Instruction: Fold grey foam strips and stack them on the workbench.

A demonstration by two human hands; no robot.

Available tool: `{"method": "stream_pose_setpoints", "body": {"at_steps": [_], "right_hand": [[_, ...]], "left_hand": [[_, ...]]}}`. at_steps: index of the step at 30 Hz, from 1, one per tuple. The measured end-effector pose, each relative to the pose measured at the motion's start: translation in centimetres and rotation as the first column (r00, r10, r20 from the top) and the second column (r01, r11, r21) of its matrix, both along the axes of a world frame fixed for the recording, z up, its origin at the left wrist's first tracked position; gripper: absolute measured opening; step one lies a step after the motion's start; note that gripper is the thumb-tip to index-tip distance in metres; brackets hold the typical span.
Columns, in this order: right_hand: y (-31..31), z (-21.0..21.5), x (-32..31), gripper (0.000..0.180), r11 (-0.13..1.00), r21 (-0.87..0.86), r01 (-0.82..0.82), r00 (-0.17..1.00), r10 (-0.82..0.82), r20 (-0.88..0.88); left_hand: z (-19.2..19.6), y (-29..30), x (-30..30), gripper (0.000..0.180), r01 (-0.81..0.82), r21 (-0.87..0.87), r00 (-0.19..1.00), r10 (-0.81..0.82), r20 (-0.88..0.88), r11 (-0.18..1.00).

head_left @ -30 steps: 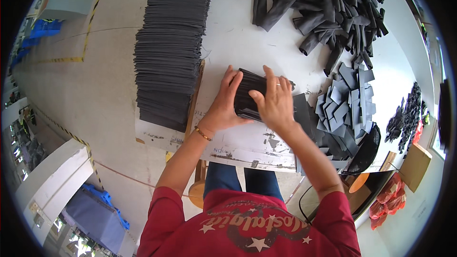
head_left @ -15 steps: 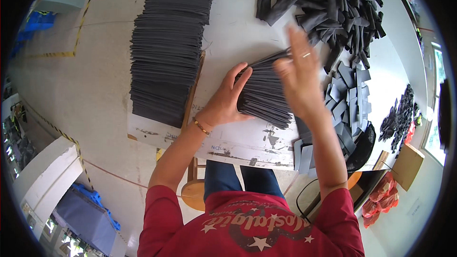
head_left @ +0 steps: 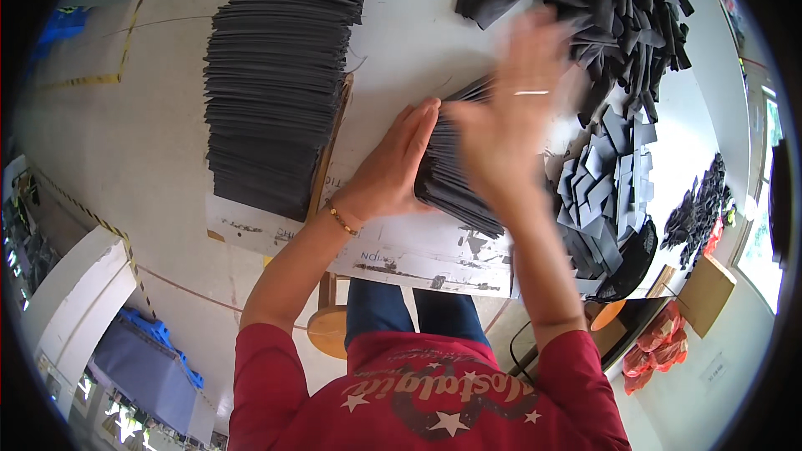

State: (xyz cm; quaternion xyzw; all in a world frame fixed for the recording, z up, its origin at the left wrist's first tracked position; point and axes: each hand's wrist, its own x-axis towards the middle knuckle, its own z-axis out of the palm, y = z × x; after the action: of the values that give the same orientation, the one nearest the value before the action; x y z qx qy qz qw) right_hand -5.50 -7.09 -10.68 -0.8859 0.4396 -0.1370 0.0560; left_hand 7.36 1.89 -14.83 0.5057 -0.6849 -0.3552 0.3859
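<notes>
1. Black bundle (head_left: 455,175): many thin layered pieces, edges showing on top. Sits on the white worktop (head_left: 409,42), near side, right in front of the person, set at a slant.
2. Left hand (head_left: 388,163): at the bundle's left end. Fingers (head_left: 415,129) grasping that end, tips at the far corner, thumb side low at the near corner. Beaded bracelet (head_left: 342,219) on the wrist.
3. Right hand (head_left: 510,113): over the right part of the bundle, hiding some of it. Fingers released, extended, pointing far; thumb out to the left. Ring (head_left: 531,93) on one finger. Hand is blurred, so can't tell whether the palm touches the bundle or sits just above it.
4. Left of the bundle, apart from it: long row of black pieces (head_left: 280,83), tightly packed, running near to far. Wooden strip (head_left: 332,142) along its right side.
5. Far right: loose heap of black strips (head_left: 626,25), jumbled, some looking rolled.
6. Right, nearer than that heap: pile of flat grey pieces (head_left: 597,188), overlapping at mixed angles. Black mesh item (head_left: 631,266) just beside it, at the worktop's near right edge.
7. Off the worktop: wooden stool (head_left: 327,331) by the person's legs, red bags (head_left: 656,347) and cardboard box (head_left: 707,292) at right.
</notes>
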Motion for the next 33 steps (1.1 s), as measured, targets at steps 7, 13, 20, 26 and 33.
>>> {"method": "stream_pose_setpoints", "body": {"at_steps": [7, 13, 20, 26, 33], "right_hand": [[-4.4, 1.1, -0.9, 0.064, 0.976, -0.048, -0.211, 0.977, 0.211, 0.011], [-1.4, 2.9, -7.0, 0.101, 0.870, 0.435, -0.231, 0.909, 0.352, -0.222], [3.7, 2.4, -8.0, 0.115, 0.889, 0.452, -0.066, 0.962, 0.177, -0.207], [2.6, 3.6, -9.6, 0.112, 0.800, 0.585, -0.132, 0.981, 0.023, 0.190], [2.6, 0.4, -10.0, 0.114, 0.424, 0.763, -0.488, 0.761, -0.221, 0.610]], "left_hand": [[-0.4, 0.9, 0.0, 0.130, -0.033, 0.036, 0.995, 0.029, 0.092, 0.999], [-0.2, 0.7, -0.3, 0.130, -0.040, -0.039, 0.999, 0.041, 0.034, 0.998], [0.1, 0.0, -0.4, 0.132, 0.024, -0.025, 0.997, -0.022, 0.068, 0.999], [2.0, 1.2, -1.7, 0.139, -0.177, 0.091, 0.891, 0.199, -0.409, 0.980], [5.1, -0.4, -2.1, 0.135, 0.232, 0.243, 0.779, -0.030, -0.626, 0.942]]}}
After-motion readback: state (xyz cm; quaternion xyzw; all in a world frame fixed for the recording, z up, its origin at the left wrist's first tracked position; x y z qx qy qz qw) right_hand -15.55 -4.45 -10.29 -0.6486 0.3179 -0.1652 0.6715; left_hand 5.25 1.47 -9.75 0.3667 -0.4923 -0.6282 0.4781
